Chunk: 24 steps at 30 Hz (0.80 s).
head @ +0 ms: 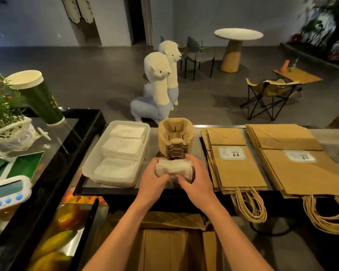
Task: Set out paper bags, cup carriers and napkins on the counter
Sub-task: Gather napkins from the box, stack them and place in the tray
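Observation:
A stack of white napkins (173,168) is held over the counter's front edge, my left hand (154,178) gripping its left end and my right hand (197,176) gripping its right end. Just behind it stands a stack of brown pulp cup carriers (175,134). To the left, a clear plastic tray (86,169) holds three piles of napkins (123,145). To the right lie two flat stacks of brown paper bags, one smaller (237,171) and one larger (301,171), their twine handles hanging over the edge.
A black glass display case (57,153) on the left carries a tall green cup (37,96), a potted plant (4,112) and a white timer (9,190). Fruit shows inside the case. Two alpaca figures (159,89) stand on the floor beyond the counter.

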Available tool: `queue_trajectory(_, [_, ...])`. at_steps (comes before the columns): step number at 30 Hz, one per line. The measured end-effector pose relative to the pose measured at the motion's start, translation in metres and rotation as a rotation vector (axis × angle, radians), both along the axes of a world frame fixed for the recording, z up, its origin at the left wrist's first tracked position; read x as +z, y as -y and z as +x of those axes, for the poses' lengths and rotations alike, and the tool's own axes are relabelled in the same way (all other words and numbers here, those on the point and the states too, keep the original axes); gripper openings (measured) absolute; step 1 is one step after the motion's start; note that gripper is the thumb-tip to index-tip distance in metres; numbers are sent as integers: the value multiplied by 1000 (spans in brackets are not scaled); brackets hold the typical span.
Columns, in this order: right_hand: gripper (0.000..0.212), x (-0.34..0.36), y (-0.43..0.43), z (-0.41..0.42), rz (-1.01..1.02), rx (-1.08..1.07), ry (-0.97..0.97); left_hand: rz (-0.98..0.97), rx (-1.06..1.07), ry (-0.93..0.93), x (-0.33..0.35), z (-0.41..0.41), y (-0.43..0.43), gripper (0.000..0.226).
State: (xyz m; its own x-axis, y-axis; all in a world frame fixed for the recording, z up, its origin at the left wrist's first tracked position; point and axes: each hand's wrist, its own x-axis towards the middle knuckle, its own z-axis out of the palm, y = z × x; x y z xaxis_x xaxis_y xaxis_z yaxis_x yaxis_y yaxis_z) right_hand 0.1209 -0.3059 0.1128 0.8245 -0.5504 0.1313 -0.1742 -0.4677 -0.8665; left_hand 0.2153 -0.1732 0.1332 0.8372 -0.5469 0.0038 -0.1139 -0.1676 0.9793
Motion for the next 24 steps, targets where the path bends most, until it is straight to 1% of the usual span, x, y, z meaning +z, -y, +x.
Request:
queue_trajectory(2, [61, -1, 1, 2, 40, 11, -1, -5, -5, -4, -4, 0, 1, 43])
queue_trajectory(5, [46, 0, 1, 2, -32, 49, 33, -50, 5, -25, -6, -4, 4, 54])
queue_trajectory(7, [46, 0, 0, 1, -58, 82, 19, -55, 15, -36, -6, -7, 6, 59])
queue_trajectory(8, [47, 0, 0, 1, -31, 97, 0, -51, 19, -31, -7, -7, 7, 61])
queue_trajectory(10, [49, 2, 1, 1, 18, 121, -23, -46, 27, -2, -8, -8, 7, 59])
queue_trajectory(15, [44, 9, 3, -4, -45, 76, 76, -74, 66, 38, 0, -12, 5, 51])
queue_trajectory(18, [52, 8, 4, -5, -26, 86, 6, -53, 37, -3, 1, -10, 3, 50])
queue_trajectory(19, [51, 7, 4, -5, -30, 83, -2, -38, 38, 3, 0, -10, 3, 49])
queue_trajectory(22, [38, 6, 3, -5, -86, 76, 10, -9, 47, 38, 0, -9, 2, 43])
queue_trajectory(24, [32, 8, 2, -6, -96, 79, 45, -23, 59, 43, 1, -9, 2, 39])
